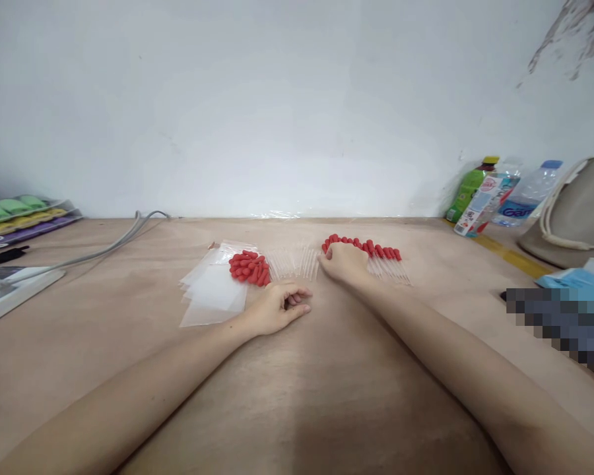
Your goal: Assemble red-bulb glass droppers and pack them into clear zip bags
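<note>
My left hand (280,308) rests on the table with its fingers loosely bent and apart, holding nothing. Just beyond it is a pile of red rubber bulbs (249,267), partly on a fan of clear plastic bags (212,290). Thin clear tubes (292,262) lie side by side in a row between my hands. My right hand (345,262) is closed, fingertips pressed together at the right end of that row; what they pinch is hidden. Behind and right of it, droppers (389,257) lie in a row, red bulbs on clear tubes, some covered by the hand.
Bottles, among them a green one (470,191) and a clear one (527,194), stand at the back right by a carton (482,204) and a beige bag (574,204). A grey cable (109,247) crosses the left side. A white wall (287,119) closes off the back.
</note>
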The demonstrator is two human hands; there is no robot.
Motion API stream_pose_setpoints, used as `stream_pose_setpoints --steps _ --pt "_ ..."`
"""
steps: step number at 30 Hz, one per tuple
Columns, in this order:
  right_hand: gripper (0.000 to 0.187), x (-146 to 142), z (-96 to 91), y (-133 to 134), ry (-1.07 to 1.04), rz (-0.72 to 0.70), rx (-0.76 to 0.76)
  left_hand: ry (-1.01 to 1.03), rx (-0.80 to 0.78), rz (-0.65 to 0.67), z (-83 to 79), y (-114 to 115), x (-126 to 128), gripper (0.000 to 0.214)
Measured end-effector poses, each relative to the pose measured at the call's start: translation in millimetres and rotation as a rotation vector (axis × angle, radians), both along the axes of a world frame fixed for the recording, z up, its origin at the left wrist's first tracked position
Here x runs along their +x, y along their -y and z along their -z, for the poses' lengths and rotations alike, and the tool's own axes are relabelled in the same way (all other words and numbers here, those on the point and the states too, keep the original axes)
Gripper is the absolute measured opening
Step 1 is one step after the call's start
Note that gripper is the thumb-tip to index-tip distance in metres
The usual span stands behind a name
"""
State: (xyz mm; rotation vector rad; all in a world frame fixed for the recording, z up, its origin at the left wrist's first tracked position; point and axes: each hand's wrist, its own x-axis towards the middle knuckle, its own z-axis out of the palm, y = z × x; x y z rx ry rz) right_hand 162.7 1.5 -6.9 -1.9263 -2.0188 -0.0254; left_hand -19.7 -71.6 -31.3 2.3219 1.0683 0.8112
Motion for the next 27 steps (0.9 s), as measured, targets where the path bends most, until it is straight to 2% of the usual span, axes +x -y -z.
stream_pose_setpoints --steps 8,10,13,16,18,22,27 --pt "0.023 -20.9 -4.0 -8.8 0.026 0.022 -0.129 -0.044 0.068 0.028 0.0 1.1 0.1 0.022" --pt "0.022 -22.9 -4.2 -6.8 0.028 0.016 -0.123 -0.103 0.191 -0.007 -1.5 1.0 -2.2 0.02" --pt "0.024 -23.3 -3.3 0.5 0.028 0.013 -0.088 -0.254 0.445 -0.199 -6.9 -1.4 -10.0 0.017" --pt "0.028 -17.8 1.7 12.7 0.017 0.006 0.051 -0.477 0.6 -0.443 -14.5 -6.0 -20.5 0.021" --pt "0.028 -10.1 8.8 22.4 0.011 -0.041 0.202 -0.602 0.65 -0.548 -18.6 -9.2 -26.7 0.025" --pt "0.024 11.8 26.4 42.6 0.003 -0.231 0.432 -0.686 0.659 -0.632 -20.5 -15.1 -33.1 0.027" --pt "0.019 36.4 35.0 62.2 -0.055 -0.401 0.503 -0.618 0.561 -0.662 -18.2 -21.7 -35.0 0.025"
